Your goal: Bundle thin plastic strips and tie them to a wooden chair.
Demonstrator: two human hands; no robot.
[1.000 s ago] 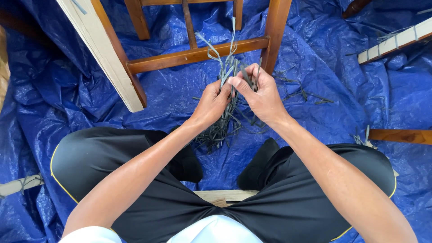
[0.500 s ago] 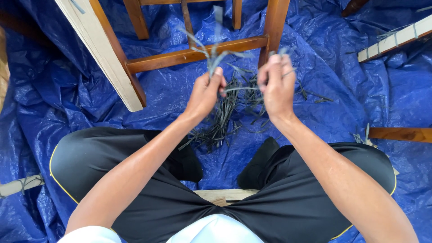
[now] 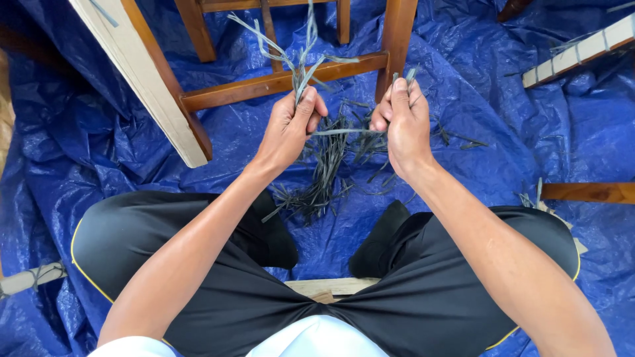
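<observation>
Currently I am pinching the grey strips [image 3: 301,63] in the left hand [image 3: 291,125], the right hand [image 3: 403,119] gripping one strand [image 3: 344,132]; advisably holding tension evenly.

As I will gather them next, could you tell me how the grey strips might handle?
The grey strips probably flop: ends above the left hand droop. Likely light, being thin. One looks taut towards the right hand, so perhaps tough.

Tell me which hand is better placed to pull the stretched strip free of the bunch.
Probably the right hand. Its grip pinches only the end of the grey strip stretched between the hands and has open tarp beside it. The left hand is full, clasping the upright bunch of strips.
</observation>
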